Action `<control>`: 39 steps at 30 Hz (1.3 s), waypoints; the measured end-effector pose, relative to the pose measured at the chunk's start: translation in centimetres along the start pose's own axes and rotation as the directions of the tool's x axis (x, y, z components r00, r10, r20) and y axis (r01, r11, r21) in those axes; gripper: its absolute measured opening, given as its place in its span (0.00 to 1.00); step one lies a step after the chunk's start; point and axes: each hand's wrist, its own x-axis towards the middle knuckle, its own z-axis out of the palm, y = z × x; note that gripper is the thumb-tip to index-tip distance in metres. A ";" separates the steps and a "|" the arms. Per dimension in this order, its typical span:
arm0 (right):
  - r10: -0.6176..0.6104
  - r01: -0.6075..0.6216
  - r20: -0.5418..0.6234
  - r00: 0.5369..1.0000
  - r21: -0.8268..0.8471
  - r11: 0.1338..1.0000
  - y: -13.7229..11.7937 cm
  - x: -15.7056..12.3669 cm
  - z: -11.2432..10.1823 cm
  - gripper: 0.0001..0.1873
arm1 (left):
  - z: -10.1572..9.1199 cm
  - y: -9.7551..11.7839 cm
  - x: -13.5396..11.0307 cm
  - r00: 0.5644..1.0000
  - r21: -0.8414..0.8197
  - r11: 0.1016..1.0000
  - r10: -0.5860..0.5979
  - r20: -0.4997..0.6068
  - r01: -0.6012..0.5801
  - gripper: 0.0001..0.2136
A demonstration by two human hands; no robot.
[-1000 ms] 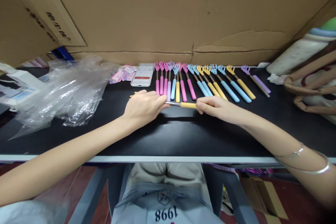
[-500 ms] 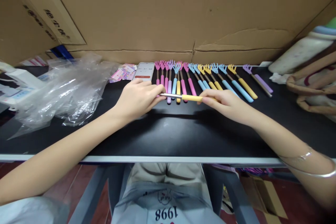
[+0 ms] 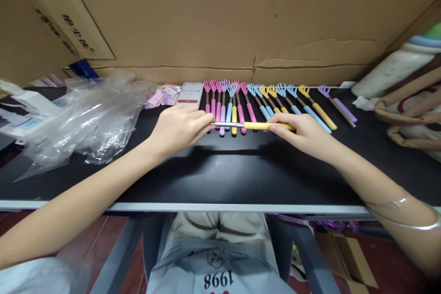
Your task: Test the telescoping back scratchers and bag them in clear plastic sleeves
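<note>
Between my two hands a back scratcher is stretched level above the black table, its yellow handle [image 3: 257, 125] to the right and its thin metal rod [image 3: 229, 124] to the left. My left hand [image 3: 182, 126] is closed around the rod's far left end, hiding whatever head is there. Fingers of my right hand [image 3: 296, 131] pinch the yellow handle near its right end. Behind it lies a row of back scratchers with pink, purple, blue and yellow claw heads, among them a yellow back scratcher [image 3: 320, 112] toward the right.
Clear plastic bags [image 3: 99, 119] are heaped at the left beside a white device [image 3: 31, 112]. A phone [image 3: 189, 94] showing a timer lies by small printed cards [image 3: 163, 95]. On the right are a bottle [image 3: 396, 66] and a brown bag [image 3: 396, 115]. Cardboard [image 3: 220, 18] walls the back.
My right hand has shifted slightly right with the yellow handle, and a little more metal rod shows. My left hand stays almost in place.
</note>
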 end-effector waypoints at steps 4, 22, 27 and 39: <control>-0.017 0.017 -0.016 1.000 -0.021 1.000 0.0 -0.1 0.1 0.18 | 0.2 0.3 -0.2 0.999 -0.025 0.999 -0.021 0.032 0.021 0.18; -0.167 0.121 -0.089 0.982 -0.381 0.917 0.4 -0.7 0.6 0.20 | 0.9 0.5 -0.6 0.999 -0.031 1.000 0.001 0.052 0.001 0.19; -0.180 0.133 -0.074 0.981 -0.424 0.896 0.0 -0.6 0.5 0.19 | 0.7 0.6 -0.4 0.999 -0.049 0.999 -0.001 0.050 0.004 0.19; -0.236 0.227 0.031 0.971 -0.410 0.883 -0.7 -0.6 1.8 0.18 | 0.5 2.1 0.1 0.999 -0.118 0.993 0.018 0.041 -0.013 0.13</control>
